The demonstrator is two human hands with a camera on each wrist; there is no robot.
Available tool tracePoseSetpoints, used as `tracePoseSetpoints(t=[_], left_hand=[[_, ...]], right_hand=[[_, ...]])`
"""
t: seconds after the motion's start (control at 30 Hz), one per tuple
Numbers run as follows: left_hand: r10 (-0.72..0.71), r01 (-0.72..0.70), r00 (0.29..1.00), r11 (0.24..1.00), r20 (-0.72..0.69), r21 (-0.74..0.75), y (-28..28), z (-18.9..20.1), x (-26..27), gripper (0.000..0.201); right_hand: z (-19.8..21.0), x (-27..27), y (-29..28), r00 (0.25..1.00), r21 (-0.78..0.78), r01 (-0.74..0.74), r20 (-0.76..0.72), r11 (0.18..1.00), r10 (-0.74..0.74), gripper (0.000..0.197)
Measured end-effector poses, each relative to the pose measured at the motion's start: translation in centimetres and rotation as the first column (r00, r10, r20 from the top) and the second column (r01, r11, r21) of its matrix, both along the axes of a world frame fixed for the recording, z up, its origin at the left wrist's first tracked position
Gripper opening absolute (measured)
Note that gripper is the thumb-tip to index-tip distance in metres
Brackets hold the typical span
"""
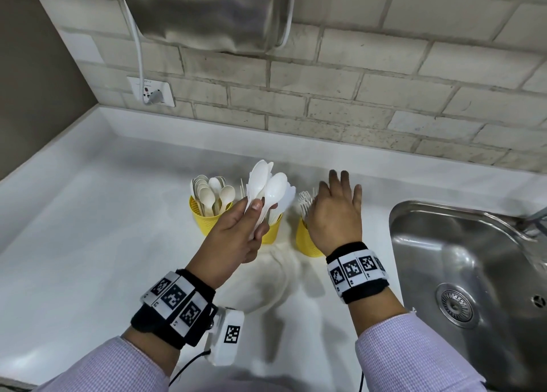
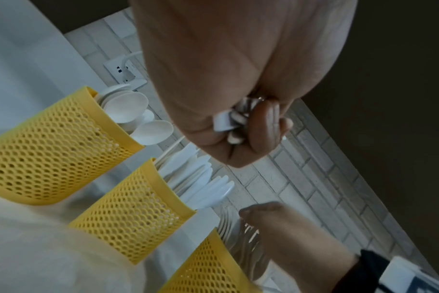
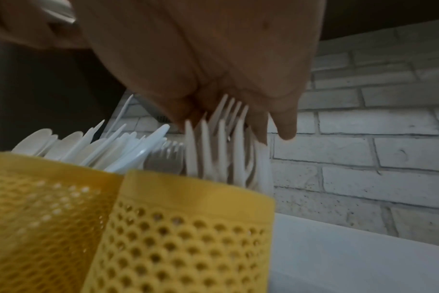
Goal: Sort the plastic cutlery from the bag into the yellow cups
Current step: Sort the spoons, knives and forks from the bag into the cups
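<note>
Head: left hand (image 1: 236, 232) grips bunch of white plastic spoons (image 1: 268, 189) above middle yellow perforated plastic cup (image 1: 273, 232); right hand (image 1: 337, 214) spread flat over white plastic forks (image 1: 305, 203).

Left wrist: fingers (image 2: 266, 126) curled round handles.

Right wrist: fingertips (image 3: 286, 126) touch fork tines in right yellow perforated cup (image 3: 188, 228).

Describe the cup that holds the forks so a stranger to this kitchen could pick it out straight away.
Start at the steel sink and look just left of it on the white counter, where three yellow mesh cups stand in a row. The fork cup is the one nearest the sink, under the open right hand; only it shows tines, not spoons or knives.
</note>
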State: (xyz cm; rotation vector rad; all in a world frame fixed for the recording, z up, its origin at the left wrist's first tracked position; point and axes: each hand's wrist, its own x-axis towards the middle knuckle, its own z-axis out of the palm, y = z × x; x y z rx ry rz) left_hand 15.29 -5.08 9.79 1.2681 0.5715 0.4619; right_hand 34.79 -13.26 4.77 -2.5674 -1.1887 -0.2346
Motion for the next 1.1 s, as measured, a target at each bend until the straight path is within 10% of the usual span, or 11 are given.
tracePoseSetpoints(t=[0.2,0.33,0.53,0.67,1.1], left_hand=[[-0.061,0.071,0.994,0.992,0.092,-0.108,-0.3,0.8,-0.2,0.024],[-0.075,0.091,0.99,0.985,0.116,-0.143,-0.4,0.7,-0.1,0.037],[-0.133,0.145,0.983,0.985,0.128,-0.097,-0.5,0.8,-0.3,0.035],[-0.143,0.153,0.981,0.986,0.129,-0.071,-0.5,0.7,-0.6,0.029],[-0.037,0.044,0.999,0.976,-0.034,0.211,0.7,0.7,-3.3,0.026]], right_hand=[[0.5,0.0,-0.2,0.996,-0.183,-0.027,-0.088,0.983,0.011,0.065],[4.0,-1.3,-0.6,0.949,0.238,-0.071,-0.284,0.969,0.139,0.059],[8.6,-4.8,-1.5,0.565,0.621,0.126,-0.686,0.774,0.459,0.032],[8.8,-5.8,-1.4,0.647,0.645,0.057,-0.605,0.762,0.464,0.003],[11.2,-7.2,-2.5,0.583,0.822,0.138,-0.518,0.552,0.626,0.013]])
